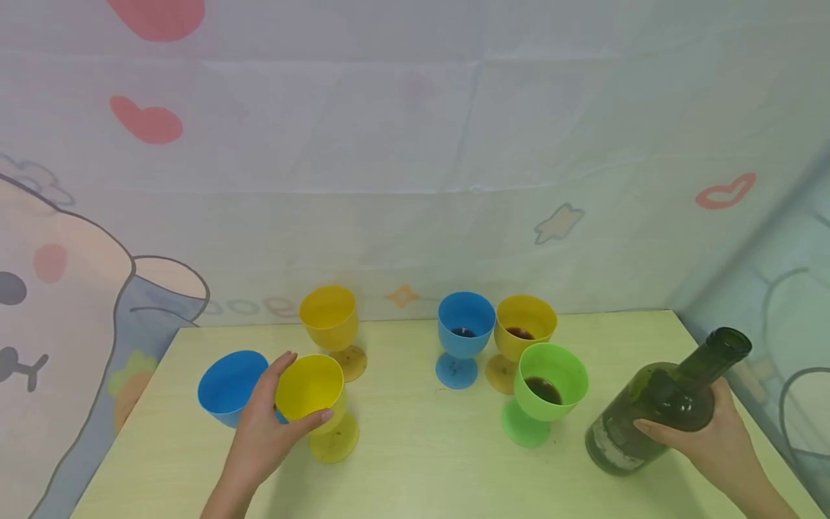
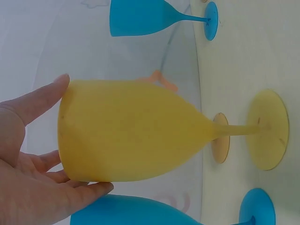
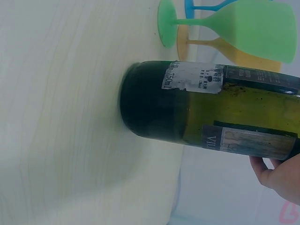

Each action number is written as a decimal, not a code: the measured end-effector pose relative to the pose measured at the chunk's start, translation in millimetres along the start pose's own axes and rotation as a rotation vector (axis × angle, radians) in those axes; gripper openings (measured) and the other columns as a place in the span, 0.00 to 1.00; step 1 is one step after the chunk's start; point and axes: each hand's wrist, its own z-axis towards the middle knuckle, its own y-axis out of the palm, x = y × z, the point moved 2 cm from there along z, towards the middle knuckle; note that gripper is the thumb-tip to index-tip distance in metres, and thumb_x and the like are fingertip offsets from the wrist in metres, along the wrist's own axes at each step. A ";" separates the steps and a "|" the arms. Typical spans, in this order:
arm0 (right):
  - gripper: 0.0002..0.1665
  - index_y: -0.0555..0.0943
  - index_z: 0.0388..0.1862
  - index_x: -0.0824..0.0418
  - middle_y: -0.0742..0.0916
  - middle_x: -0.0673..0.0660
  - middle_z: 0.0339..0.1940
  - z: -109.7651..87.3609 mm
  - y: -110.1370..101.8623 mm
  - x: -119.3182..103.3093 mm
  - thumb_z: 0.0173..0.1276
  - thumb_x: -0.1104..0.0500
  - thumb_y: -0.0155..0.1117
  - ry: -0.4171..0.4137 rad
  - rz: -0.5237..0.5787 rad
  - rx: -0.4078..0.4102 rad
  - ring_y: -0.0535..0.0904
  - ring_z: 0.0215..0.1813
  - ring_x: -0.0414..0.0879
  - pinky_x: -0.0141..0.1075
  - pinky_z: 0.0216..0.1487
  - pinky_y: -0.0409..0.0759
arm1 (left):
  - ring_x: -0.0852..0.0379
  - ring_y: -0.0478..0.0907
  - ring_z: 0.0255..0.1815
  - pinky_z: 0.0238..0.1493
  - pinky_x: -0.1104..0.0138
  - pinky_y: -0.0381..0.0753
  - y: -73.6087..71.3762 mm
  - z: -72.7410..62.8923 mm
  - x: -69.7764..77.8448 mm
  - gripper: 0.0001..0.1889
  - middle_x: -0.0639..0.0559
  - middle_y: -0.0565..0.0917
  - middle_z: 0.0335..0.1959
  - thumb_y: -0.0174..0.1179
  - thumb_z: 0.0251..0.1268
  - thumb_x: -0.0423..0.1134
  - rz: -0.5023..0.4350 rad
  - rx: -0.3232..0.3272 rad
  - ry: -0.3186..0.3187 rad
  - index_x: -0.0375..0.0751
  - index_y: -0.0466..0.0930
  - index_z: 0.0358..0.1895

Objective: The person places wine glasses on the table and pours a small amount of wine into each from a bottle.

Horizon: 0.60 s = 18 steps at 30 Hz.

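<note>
L hand (image 1: 264,425): ylw cup (image 1: 316,393); R hand (image 1: 716,440): btl (image 1: 638,414) (grn).

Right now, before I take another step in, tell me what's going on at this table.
A person's left hand holds the front yellow goblet by its bowl, and the right hand grips a green bottle. Nothing is pouring from it. Nearest the bottle, a green goblet, a blue goblet and another yellow goblet each contain some dark liquid. No liquid shows in the held goblet.
</note>
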 end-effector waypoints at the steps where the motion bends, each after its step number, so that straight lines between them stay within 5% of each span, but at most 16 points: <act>1: 0.53 0.49 0.65 0.47 0.66 0.50 0.52 0.0 0.0 -0.2 0.48 0.61 0.74 0.000 -0.006 0.003 0.59 0.44 0.20 0.53 0.45 0.63 | 0.38 0.49 0.68 0.61 0.41 0.52 0.8 0.6 -0.3 0.47 0.39 0.51 0.70 0.68 0.49 0.47 -0.003 0.003 0.003 0.42 0.48 0.70; 8: 0.52 0.51 0.65 0.47 0.67 0.52 0.53 1.4 -0.8 0.9 0.48 0.59 0.74 -0.006 -0.013 0.003 0.61 0.45 0.22 0.47 0.45 0.64 | 0.39 0.51 0.67 0.61 0.42 0.54 7.3 4.8 -2.2 0.49 0.39 0.51 0.70 0.69 0.48 0.48 -0.029 0.012 -0.011 0.43 0.47 0.70; 18: 0.53 0.50 0.66 0.48 0.66 0.57 0.54 2.1 -0.7 2.9 0.49 0.58 0.74 0.017 0.023 -0.002 0.59 0.44 0.22 0.61 0.45 0.62 | 0.40 0.51 0.67 0.63 0.44 0.52 18.2 7.4 -8.3 0.58 0.40 0.50 0.70 0.71 0.43 0.49 -0.131 0.042 -0.020 0.41 0.37 0.72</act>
